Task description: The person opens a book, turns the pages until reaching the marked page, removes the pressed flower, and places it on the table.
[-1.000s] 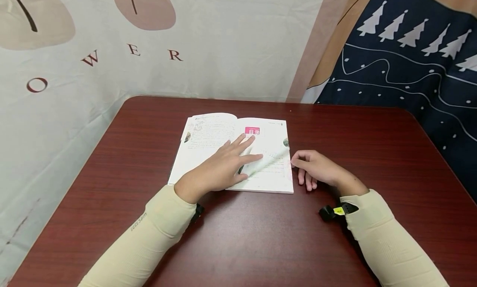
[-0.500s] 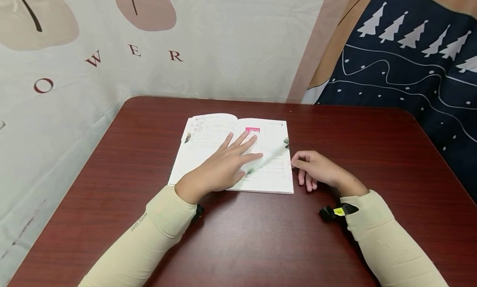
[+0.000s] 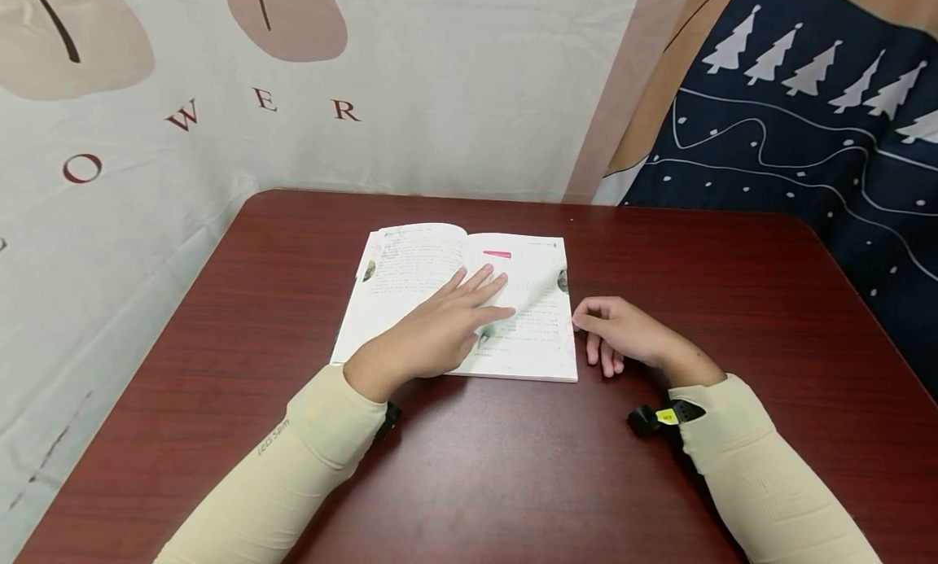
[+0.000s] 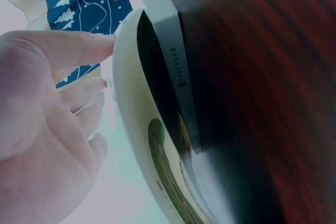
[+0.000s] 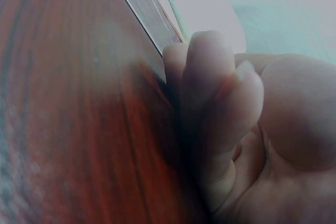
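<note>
As seen from head cam: book (image 3: 410, 291) lies open, flat on table (image 3: 513, 466), center of top, slightly toward far edge.
Book pages: white w/ printed text; small pink block (image 3: 497, 255) near top of rt page; text too small to read.
Loose page (image 3: 538, 299): blurred over rt half of book; exact lift cannot be told from head view.
Left wrist view: curved page (image 4: 134, 119) stands off the block of pages below, dark gap between; green-brown print near its lower edge.
Left hand (image 3: 440, 328): flat on book across the gutter, fingers straight and spread, tips on rt page; grips nothing. Thumb tip (image 4: 89, 45) touches edge of the curved page.
Right hand (image 3: 623, 332): rests on table just beside book's rt edge, fingers loosely curled, holds nothing. Fingertip (image 3: 575, 320) at or against the page edge; contact cannot be confirmed in head view.
Right wrist view: curled fingers (image 5: 210, 77) sit next to the stacked page edges (image 5: 147, 14), knuckles on the wood.
Sleeves: cream, both arms, to the wrist; lettering on left sleeve (image 3: 274, 438).
Wrist units: black, one per wrist; rt one (image 3: 659, 416) w/ yellow tag.
Table: dark red wood grain, rounded corners.
Backdrop: pale cloth w/ leaf shapes and letters (image 3: 256, 100) at left and rear; navy cloth w/ white trees (image 3: 806, 100) at rt.
</note>
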The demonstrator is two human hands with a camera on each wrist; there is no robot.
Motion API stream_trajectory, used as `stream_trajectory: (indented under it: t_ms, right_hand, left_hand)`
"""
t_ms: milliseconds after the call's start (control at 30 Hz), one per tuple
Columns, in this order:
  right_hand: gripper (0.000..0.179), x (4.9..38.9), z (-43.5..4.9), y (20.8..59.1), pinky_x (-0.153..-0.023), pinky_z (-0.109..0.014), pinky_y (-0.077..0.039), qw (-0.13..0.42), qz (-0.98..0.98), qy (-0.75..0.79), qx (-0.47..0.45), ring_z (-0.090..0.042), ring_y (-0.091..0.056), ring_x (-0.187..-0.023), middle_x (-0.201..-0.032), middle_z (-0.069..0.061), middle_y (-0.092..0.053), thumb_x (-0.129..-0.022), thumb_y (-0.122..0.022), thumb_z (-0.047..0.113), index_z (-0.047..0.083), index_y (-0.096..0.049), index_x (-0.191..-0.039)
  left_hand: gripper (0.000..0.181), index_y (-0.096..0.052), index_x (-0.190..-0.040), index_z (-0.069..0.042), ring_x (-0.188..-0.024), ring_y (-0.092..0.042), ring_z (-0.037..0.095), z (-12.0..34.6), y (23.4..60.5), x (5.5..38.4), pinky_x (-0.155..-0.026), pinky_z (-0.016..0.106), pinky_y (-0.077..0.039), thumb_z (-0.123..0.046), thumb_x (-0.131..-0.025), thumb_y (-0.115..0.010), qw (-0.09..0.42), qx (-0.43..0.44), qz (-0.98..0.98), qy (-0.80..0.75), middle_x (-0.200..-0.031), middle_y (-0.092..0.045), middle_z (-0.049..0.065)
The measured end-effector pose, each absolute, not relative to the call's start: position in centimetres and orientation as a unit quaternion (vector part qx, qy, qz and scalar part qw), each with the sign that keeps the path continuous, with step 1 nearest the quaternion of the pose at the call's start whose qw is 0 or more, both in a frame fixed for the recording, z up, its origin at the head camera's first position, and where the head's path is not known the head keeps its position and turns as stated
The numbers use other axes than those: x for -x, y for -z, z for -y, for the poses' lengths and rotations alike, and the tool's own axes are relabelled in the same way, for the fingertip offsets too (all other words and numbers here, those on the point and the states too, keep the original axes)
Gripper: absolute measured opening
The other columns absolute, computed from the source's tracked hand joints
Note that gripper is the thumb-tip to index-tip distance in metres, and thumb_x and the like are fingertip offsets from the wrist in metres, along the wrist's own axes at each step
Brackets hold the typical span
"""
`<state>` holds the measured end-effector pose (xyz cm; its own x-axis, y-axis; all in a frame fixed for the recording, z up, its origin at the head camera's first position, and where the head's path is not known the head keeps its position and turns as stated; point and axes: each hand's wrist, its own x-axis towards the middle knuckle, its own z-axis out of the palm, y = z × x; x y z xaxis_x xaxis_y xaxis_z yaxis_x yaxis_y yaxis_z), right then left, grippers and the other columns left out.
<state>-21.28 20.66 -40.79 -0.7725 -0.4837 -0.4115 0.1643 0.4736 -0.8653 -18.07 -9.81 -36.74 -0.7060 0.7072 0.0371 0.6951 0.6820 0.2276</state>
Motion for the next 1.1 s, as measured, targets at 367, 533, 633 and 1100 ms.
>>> stream_trajectory:
  t_ms: [367,533,633,1100]
  right_hand:
    - [0.022,21.36,-20.65,41.14,-0.039,-0.028,-0.046,0.32,-0.795,0.505,0.102,-0.014,-0.056,-0.039,-0.061,-0.009,-0.061,-0.107,-0.044,0.019,-0.002,-0.053,-0.109]
    - [0.023,21.37,-20.68,41.08,-0.039,-0.028,-0.047,0.322,-0.796,0.503,0.102,-0.014,-0.056,-0.039,-0.061,-0.008,-0.061,-0.107,-0.043,0.019,-0.002,-0.053,-0.109]
    - [0.022,21.36,-20.71,40.93,-0.039,-0.028,-0.046,0.319,-0.797,0.503,0.102,-0.014,-0.056,-0.039,-0.061,-0.009,-0.06,-0.107,-0.043,0.018,-0.002,-0.053,-0.108]
    - [0.024,21.44,-20.84,41.1,-0.039,-0.029,-0.047,0.319,-0.799,0.499,0.107,-0.015,-0.056,-0.039,-0.062,-0.01,-0.061,-0.106,-0.045,0.02,-0.003,-0.052,-0.108]
  left_hand:
    - [0.052,-0.064,-0.137,-0.021,-0.154,-0.022,0.032,9.89,36.71,17.97,-0.126,0.049,-0.01,0.004,-0.092,-0.057,0.019,-0.382,-0.918,-0.103,-0.161,-0.034,0.014]
    - [0.047,-0.065,-0.135,-0.021,-0.153,-0.024,0.035,9.97,36.71,17.89,-0.126,0.05,-0.011,0.001,-0.094,-0.058,0.025,-0.378,-0.919,-0.108,-0.16,-0.034,0.018]
    - [0.043,-0.064,-0.136,-0.021,-0.153,-0.024,0.036,9.97,36.66,17.9,-0.126,0.05,-0.013,-0.006,-0.096,-0.061,0.03,-0.373,-0.921,-0.113,-0.161,-0.033,0.018]
    - [0.042,-0.065,-0.135,-0.024,-0.154,-0.021,0.037,9.9,36.67,17.84,-0.125,0.051,-0.019,-0.014,-0.095,-0.067,0.02,-0.357,-0.928,-0.103,-0.162,-0.031,0.018]
